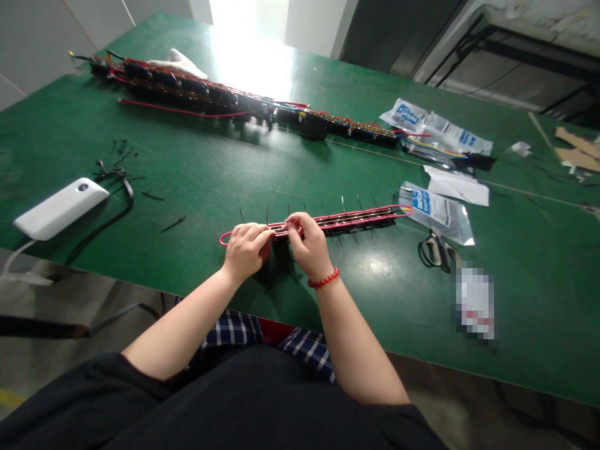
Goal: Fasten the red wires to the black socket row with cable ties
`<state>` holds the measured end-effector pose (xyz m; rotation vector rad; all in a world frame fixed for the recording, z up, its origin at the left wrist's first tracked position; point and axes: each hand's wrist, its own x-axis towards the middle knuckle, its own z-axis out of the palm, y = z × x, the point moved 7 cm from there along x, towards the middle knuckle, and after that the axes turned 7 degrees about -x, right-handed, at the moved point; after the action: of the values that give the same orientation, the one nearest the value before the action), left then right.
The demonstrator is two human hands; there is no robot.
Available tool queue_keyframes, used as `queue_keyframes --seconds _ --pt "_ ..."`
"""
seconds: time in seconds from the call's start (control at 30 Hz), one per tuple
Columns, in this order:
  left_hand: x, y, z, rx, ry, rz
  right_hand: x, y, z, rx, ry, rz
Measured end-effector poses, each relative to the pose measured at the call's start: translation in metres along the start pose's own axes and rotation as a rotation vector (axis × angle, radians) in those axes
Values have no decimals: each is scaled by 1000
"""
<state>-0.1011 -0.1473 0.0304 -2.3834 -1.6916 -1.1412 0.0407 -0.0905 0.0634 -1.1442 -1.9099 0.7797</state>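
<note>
A long, narrow wiring assembly (354, 220), black with red wires along its top, lies on the green table in front of me. Thin dark cable-tie tails stick out along both its sides. My left hand (246, 250) is wrapped round its left end, where a red wire loop pokes out past the fingers. Close beside it, my right hand (307, 244), with a red bead bracelet (323, 279) at the wrist, has thumb and forefinger pinched together on top of the assembly. Whatever is between those fingertips is too small to make out.
Scissors (438, 252) lie to the right, near clear plastic bags (438, 212) and a white paper (457, 185). A longer bundle of wired black parts (225, 97) stretches across the back. On the left are a white device (60, 209) with a cord and scattered black tie scraps (173, 224).
</note>
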Motion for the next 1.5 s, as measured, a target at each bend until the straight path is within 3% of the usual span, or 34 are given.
queue_keyframes --seconds 0.07,0.23,0.43,0.57,0.8,1.03,1.27,1.5 --pt "0 -1 1 -8 -9 -9 -22 0 -1 82 43 157" --pt "2 -2 -1 -22 32 -32 -70 7 29 392 -32 467" --pt "3 -3 -1 -35 15 -51 -78 23 65 559 -137 695" --pt "2 -5 0 -41 -3 -55 -67 29 70 531 -155 697" --pt "2 -5 0 -50 -2 -57 -55 40 58 218 -71 585" --pt "3 -4 -1 -48 4 -52 -50 44 71 308 -253 602" --pt "2 -3 0 -9 24 -34 -54 46 72 373 -236 612" --pt "2 -5 1 -15 1 -59 -56 44 72 207 -270 557"
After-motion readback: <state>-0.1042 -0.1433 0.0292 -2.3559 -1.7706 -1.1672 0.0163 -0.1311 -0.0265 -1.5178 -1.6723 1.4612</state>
